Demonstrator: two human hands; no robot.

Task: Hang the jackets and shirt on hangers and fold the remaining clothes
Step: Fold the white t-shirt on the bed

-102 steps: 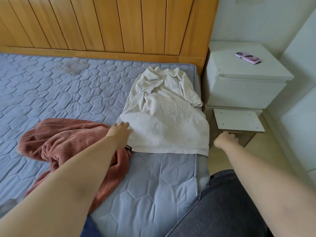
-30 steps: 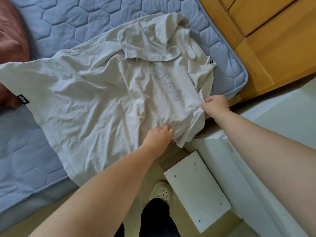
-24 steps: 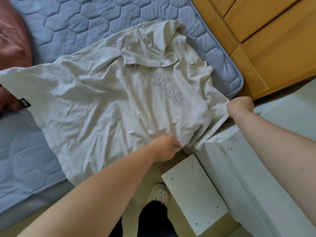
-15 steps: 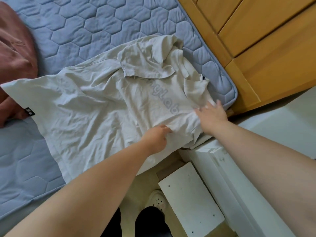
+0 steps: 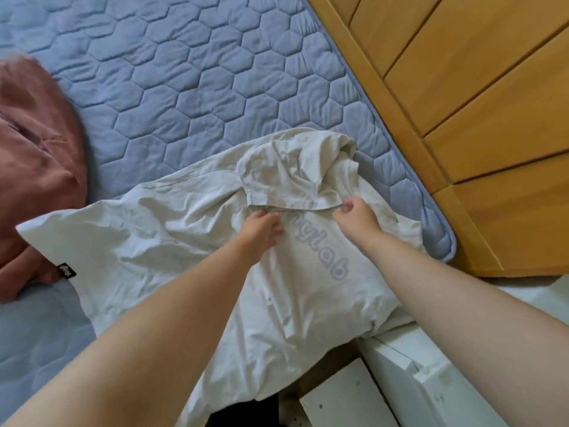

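Right hand pinching folded-over sleeve of T-shirt, likely flattening it for folding; left hand resting on fabric as anchor, grip unclear.

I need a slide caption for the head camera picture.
The right hand pinches a folded sleeve of the cream T-shirt on the blue mattress; the left hand rests beside it.

Creased matt cloth shirt; quilted fabric mattress; smooth, satin wooden headboard.
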